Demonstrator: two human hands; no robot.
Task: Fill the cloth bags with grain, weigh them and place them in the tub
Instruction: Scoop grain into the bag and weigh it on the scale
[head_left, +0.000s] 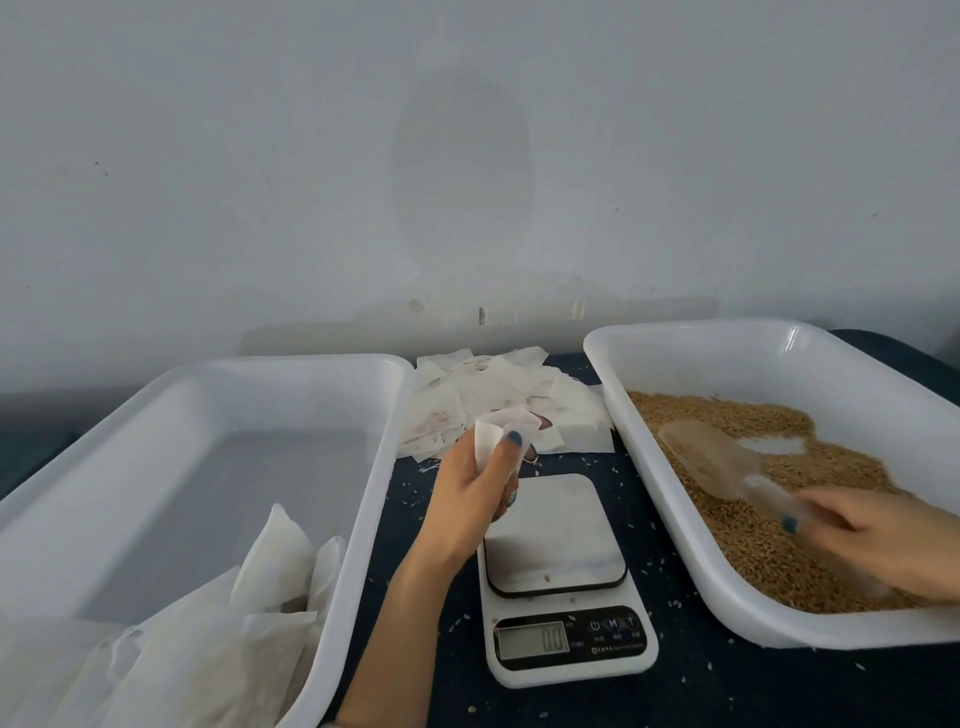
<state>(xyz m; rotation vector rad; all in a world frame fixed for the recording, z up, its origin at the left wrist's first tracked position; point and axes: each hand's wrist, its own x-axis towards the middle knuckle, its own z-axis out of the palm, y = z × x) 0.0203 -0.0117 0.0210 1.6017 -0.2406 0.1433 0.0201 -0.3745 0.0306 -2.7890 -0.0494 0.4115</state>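
My left hand (480, 486) grips a small white cloth bag (498, 434), held above the far edge of the digital scale (558, 577). The scale's platform is bare apart from a grain or two. My right hand (878, 535) holds the handle of a clear plastic scoop (711, 457) that lies in the brown grain (769, 551) inside the right white tub (623, 364). The left white tub (363, 493) holds several filled white bags (244, 623) in its near corner.
A pile of flat empty cloth bags (519, 400) lies at the back between the two tubs, against the grey wall. Loose grains are scattered on the dark tabletop (441, 649) around the scale.
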